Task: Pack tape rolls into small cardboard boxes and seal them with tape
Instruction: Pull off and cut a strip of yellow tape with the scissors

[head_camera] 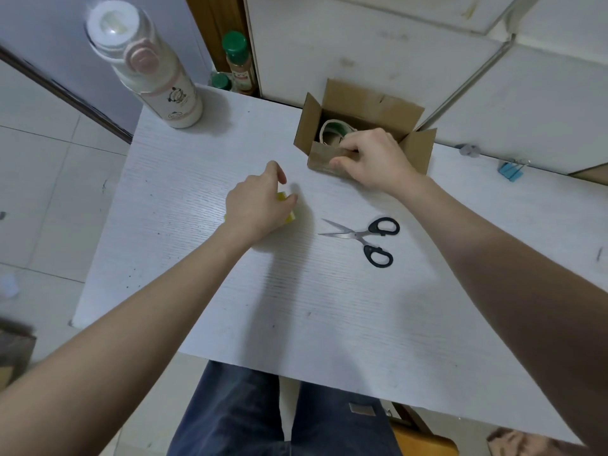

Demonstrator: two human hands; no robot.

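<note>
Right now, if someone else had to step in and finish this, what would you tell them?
Left hand rests on a yellow object, probably the sealing tape; its grip is hidden.
Right hand grips the near flap of the cardboard box.
One tape roll already sits inside; the box flaps are open.
Scissors lie open on the table, near the box.
Left: fold the flaps shut, tape the seam, cut the tape.

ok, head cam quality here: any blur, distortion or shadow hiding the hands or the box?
Head view: strong wide-angle bending at the edges, the bottle leans and looks stretched; soft shadows beside the left hand and scissors, nothing hidden by them; slight softness overall; the yellow item under the left hand is mostly covered; the right hand hides part of the cardboard box.
</note>
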